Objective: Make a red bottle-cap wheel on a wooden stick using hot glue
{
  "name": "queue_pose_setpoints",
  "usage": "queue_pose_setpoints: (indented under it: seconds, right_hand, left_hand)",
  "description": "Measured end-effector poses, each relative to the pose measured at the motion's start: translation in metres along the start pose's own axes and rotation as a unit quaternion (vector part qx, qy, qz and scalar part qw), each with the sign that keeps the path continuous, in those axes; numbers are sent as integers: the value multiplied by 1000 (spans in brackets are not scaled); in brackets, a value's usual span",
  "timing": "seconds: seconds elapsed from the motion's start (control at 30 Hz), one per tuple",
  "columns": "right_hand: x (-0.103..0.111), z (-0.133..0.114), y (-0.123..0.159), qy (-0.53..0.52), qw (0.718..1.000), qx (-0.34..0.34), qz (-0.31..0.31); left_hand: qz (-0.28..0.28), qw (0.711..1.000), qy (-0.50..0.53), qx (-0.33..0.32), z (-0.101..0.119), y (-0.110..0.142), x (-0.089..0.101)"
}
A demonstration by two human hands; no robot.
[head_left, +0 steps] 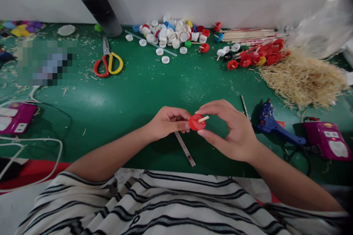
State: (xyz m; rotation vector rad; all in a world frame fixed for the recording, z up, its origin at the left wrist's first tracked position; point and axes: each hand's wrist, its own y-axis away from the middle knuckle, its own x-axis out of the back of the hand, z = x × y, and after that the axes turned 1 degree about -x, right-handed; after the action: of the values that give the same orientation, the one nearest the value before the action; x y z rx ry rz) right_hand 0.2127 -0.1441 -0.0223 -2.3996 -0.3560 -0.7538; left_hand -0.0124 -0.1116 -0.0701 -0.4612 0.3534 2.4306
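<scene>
In front of my body, a red bottle cap (193,123) with a short wooden stick (203,119) poking out of it is held between both hands. My left hand (172,122) pinches the cap's left edge between thumb and fingers. The thumb and index finger of my right hand (230,126) curve around the cap's right side and touch its rim. A narrow metal strip (185,149) lies on the table under my left hand, its far end hidden by the fingers.
Behind are a pile of bottle caps (171,35), scissors (108,60) and a black bottle (100,5). To the right lie capped sticks (256,57), wood shavings (306,77), a blue glue gun (278,123) and a purple power strip (325,139). White cables (59,147) run at left.
</scene>
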Motion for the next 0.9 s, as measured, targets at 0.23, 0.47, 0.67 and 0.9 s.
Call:
queue_pose_setpoints:
  seconds: [0.23, 0.47, 0.67, 0.9]
  right_hand:
    - [0, 0, 0, -5, 1000, -5, -1]
    - [-1, 1, 2, -5, 1000, -9, -1]
    - [0, 2, 2, -3, 1000, -9, -4]
    - [0, 2, 0, 4, 1000, 4, -2]
  left_hand:
    - [-10, 1000, 0, 7, -3, 0, 0]
    - [-14, 1000, -4, 11, -2, 0, 0]
    - [-23, 999, -25, 13, -3, 1, 0]
    - [-24, 1000, 5, -4, -7, 0, 1]
